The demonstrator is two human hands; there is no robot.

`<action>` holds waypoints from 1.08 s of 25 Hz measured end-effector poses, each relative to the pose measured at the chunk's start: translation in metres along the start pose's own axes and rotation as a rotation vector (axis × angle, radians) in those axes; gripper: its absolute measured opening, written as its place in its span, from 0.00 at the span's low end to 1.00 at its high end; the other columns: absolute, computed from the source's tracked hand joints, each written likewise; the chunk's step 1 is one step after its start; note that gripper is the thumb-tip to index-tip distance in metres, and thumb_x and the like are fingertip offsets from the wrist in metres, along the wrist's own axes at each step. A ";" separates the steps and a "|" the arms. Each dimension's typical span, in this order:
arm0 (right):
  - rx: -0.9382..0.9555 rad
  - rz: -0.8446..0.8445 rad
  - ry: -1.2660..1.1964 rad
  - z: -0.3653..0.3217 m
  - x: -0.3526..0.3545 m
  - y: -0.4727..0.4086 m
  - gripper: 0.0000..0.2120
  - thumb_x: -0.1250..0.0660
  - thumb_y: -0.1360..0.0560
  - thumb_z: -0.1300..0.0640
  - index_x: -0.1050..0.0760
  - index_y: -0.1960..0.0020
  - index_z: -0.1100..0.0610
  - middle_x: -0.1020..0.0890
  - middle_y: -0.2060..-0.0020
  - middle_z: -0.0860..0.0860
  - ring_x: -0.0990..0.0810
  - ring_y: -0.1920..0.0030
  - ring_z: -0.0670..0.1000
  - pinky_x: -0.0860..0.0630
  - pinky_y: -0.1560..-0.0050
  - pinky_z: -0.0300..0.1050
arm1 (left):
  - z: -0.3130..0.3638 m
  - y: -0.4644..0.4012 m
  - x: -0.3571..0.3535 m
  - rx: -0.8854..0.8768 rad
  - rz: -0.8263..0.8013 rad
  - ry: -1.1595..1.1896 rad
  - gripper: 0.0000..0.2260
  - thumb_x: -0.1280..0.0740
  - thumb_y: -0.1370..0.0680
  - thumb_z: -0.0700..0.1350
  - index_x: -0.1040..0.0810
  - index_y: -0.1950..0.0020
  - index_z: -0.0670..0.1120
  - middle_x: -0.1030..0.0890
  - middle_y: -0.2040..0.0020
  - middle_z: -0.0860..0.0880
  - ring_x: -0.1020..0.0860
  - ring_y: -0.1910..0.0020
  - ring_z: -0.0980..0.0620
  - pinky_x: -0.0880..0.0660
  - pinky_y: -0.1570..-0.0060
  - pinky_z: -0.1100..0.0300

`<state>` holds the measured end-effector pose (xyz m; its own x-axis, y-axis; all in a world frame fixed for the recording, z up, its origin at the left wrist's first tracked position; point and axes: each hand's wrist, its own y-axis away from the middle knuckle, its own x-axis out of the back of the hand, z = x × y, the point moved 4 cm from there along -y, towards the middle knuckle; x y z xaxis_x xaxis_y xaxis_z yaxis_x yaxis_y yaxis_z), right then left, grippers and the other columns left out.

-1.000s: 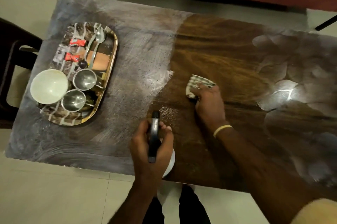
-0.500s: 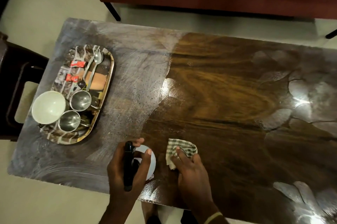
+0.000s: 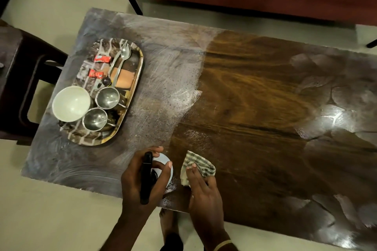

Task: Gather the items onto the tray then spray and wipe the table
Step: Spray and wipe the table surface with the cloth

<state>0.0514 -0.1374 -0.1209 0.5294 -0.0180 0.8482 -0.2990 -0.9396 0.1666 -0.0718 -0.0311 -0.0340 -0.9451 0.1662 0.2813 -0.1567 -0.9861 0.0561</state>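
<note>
Seemingly, cloth [image 3: 199, 166] under right hand [image 3: 204, 191] fingers.

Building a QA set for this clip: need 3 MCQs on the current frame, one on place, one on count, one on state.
1. Where does the tray sit?
A. table's left end
B. table's right end
C. on the floor

2. How many steel cups are on the tray?
A. one
B. two
C. four

3. What is the right hand doing?
A. hanging idle
B. lifting the bowl
C. pressing the cloth on the table

Key: 1 A, the tray lies at the left end near the chair. 2 B, two cups stand beside the white bowl. 3 C, its fingers lie on the checked cloth; the left hand holds the spray bottle.
</note>
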 end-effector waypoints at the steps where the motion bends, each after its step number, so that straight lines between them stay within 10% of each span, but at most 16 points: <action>1: -0.005 0.009 -0.001 -0.004 -0.001 0.002 0.25 0.47 0.26 0.60 0.28 0.30 0.54 0.22 0.35 0.51 0.27 0.48 0.51 0.19 0.58 0.46 | -0.006 0.002 0.007 0.013 0.002 0.008 0.13 0.26 0.29 0.40 0.24 0.47 0.45 0.19 0.45 0.51 0.18 0.49 0.51 0.20 0.49 0.48; 4: 0.009 0.051 0.004 -0.017 -0.006 0.007 0.26 0.46 0.27 0.61 0.27 0.31 0.56 0.22 0.34 0.52 0.30 0.47 0.51 0.19 0.54 0.47 | -0.024 0.006 0.025 0.016 -0.021 0.004 0.18 0.26 0.29 0.43 0.26 0.41 0.46 0.20 0.40 0.52 0.18 0.47 0.44 0.24 0.43 0.36; 11: -0.132 0.067 0.049 -0.011 -0.005 0.003 0.36 0.27 0.34 0.70 0.31 0.28 0.54 0.23 0.34 0.50 0.29 0.48 0.52 0.20 0.56 0.46 | -0.024 0.001 0.030 0.017 -0.130 -0.066 0.24 0.28 0.27 0.41 0.29 0.32 0.45 0.23 0.36 0.58 0.19 0.42 0.52 0.22 0.42 0.44; 20: -0.072 -0.183 0.267 -0.009 -0.009 0.019 0.38 0.41 0.26 0.36 0.51 0.21 0.43 0.45 0.21 0.48 0.42 0.24 0.57 0.44 0.26 0.57 | -0.039 0.005 0.034 0.036 -0.169 -0.120 0.24 0.28 0.27 0.47 0.31 0.33 0.51 0.23 0.37 0.56 0.22 0.37 0.53 0.25 0.37 0.51; 24: -0.060 -0.271 0.251 -0.017 -0.011 0.027 0.47 0.37 0.34 0.33 0.48 0.20 0.47 0.43 0.22 0.54 0.45 0.23 0.60 0.50 0.29 0.62 | -0.042 0.013 0.040 0.116 -0.179 -0.158 0.37 0.24 0.31 0.42 0.37 0.26 0.44 0.26 0.31 0.52 0.27 0.33 0.60 0.29 0.37 0.69; 27: -0.040 -0.294 0.133 -0.025 0.011 0.016 0.48 0.38 0.38 0.36 0.49 0.21 0.44 0.43 0.21 0.51 0.50 0.22 0.58 0.56 0.27 0.59 | -0.046 0.024 0.049 0.186 -0.154 -0.232 0.40 0.26 0.30 0.51 0.40 0.24 0.43 0.30 0.28 0.51 0.30 0.29 0.56 0.28 0.34 0.60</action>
<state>0.0331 -0.1444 -0.0962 0.4899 0.2991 0.8188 -0.1812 -0.8838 0.4312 -0.1354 -0.0467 -0.0629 -0.8208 0.3314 0.4653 -0.2168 -0.9343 0.2830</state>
